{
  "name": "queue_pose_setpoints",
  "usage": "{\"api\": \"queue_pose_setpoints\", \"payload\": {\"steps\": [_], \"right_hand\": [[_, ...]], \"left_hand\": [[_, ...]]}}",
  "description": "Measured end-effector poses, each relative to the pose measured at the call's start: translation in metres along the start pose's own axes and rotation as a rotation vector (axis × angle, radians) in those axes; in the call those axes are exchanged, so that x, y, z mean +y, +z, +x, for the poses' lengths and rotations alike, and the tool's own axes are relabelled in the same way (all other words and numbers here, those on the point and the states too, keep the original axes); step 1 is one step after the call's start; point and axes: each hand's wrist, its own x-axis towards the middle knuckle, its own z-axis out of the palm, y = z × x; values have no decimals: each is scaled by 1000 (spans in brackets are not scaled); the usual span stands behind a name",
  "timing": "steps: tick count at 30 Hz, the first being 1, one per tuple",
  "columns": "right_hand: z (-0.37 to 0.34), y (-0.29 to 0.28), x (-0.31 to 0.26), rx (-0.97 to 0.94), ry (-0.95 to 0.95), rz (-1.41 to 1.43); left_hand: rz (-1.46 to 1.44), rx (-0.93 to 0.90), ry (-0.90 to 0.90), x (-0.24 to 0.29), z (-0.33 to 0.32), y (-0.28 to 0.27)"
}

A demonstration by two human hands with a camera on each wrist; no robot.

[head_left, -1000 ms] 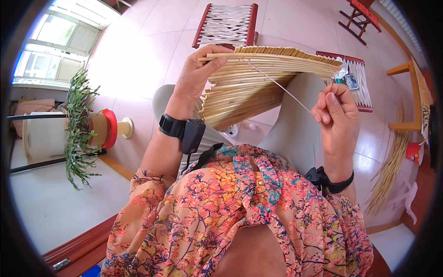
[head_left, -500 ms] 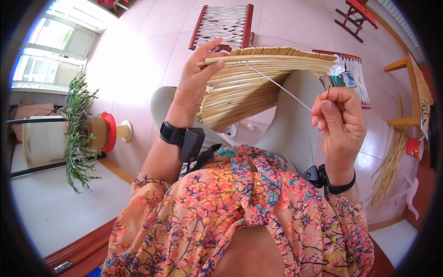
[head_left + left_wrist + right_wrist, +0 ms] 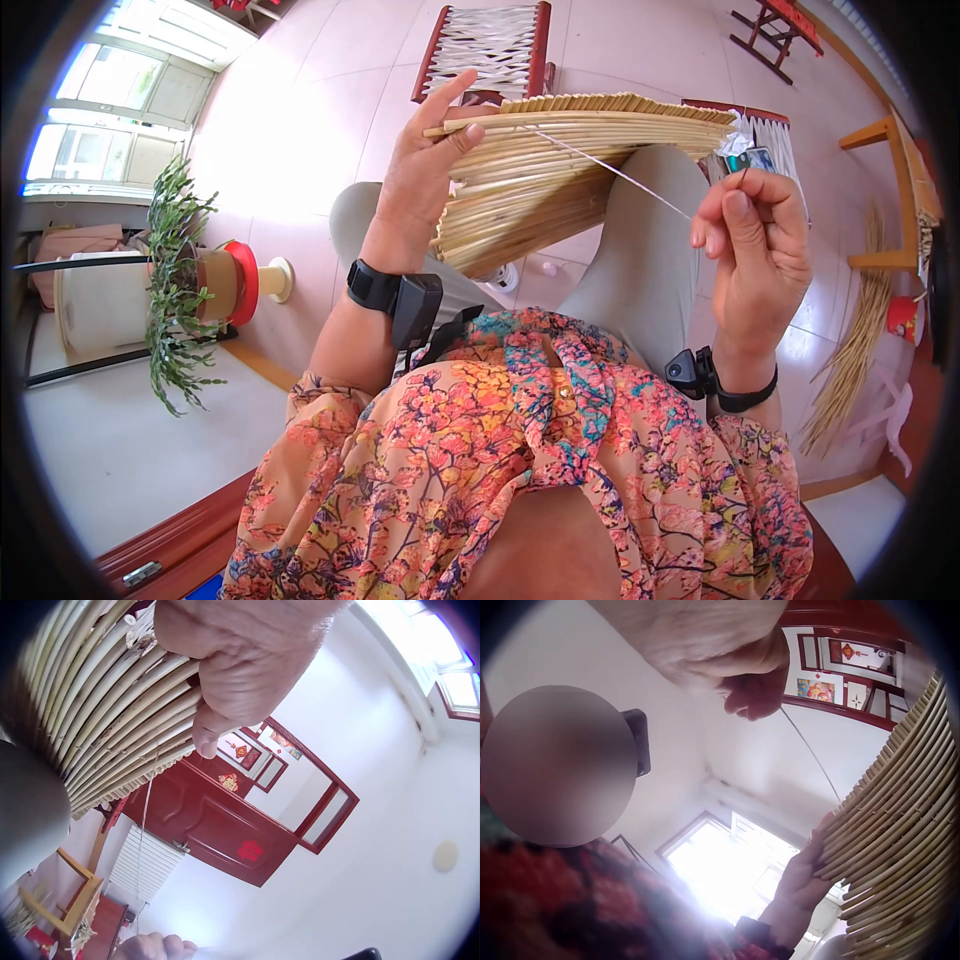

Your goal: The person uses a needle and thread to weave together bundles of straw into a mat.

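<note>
Head view: stalk mat, left end gripped by left hand; right hand, near right end, pinching thread.

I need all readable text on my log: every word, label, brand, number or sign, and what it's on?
None can be read in any view.
Stalk mat: no text visible.
Phone-like device: screen too small to read.
Red ornament on the door and gold ornament near it: too small to tell any characters.
Colourful picture: too small and blurred.
</note>
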Motion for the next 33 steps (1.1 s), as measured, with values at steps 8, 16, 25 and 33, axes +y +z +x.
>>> {"api": "queue_pose_setpoints", "payload": {"steps": [8,16,25,33], "right_hand": [[24,1,29,148,1,-197],[25,33,80,-173,513,-48],[18,51,95,-211,609,-55],[22,57,94,-189,571,-63]], "left_hand": [[-35,5,-40,-2,4,-2],[-25,11,9,-6,6,-3],[-55,21,1,-5,4,-2],[-50,25,20,-7,4,-3]]}}
